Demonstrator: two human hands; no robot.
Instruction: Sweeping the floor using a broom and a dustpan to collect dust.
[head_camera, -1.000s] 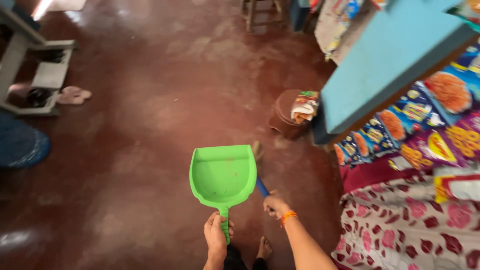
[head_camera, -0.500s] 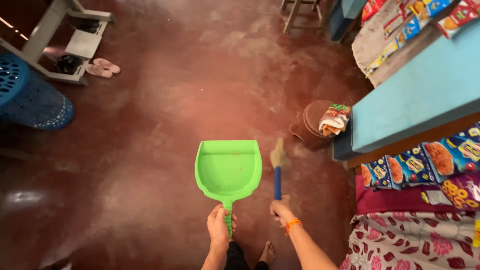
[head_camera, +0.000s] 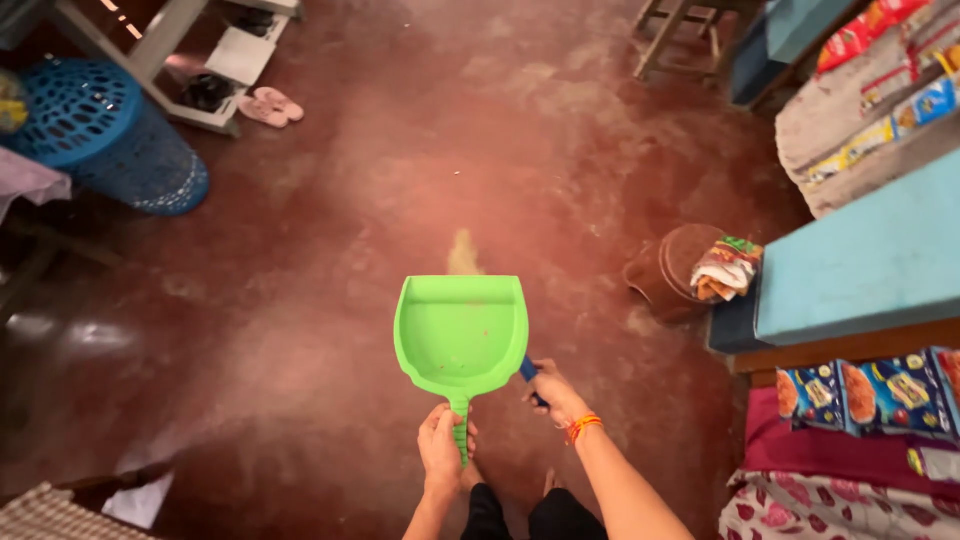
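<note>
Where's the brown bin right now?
The brown bin stands on the red floor right of the green dustpan, against the blue counter.

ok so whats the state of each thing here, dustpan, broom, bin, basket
green dustpan: held by its handle in the left hand, a few specks inside
broom: blue handle in the right hand, bristles blurred at the pan's lip
brown bin: full, wrappers on top
blue basket: upright

One green dustpan (head_camera: 461, 335); one broom (head_camera: 463, 254); one blue basket (head_camera: 110, 135); two sandals (head_camera: 270, 106)
</note>
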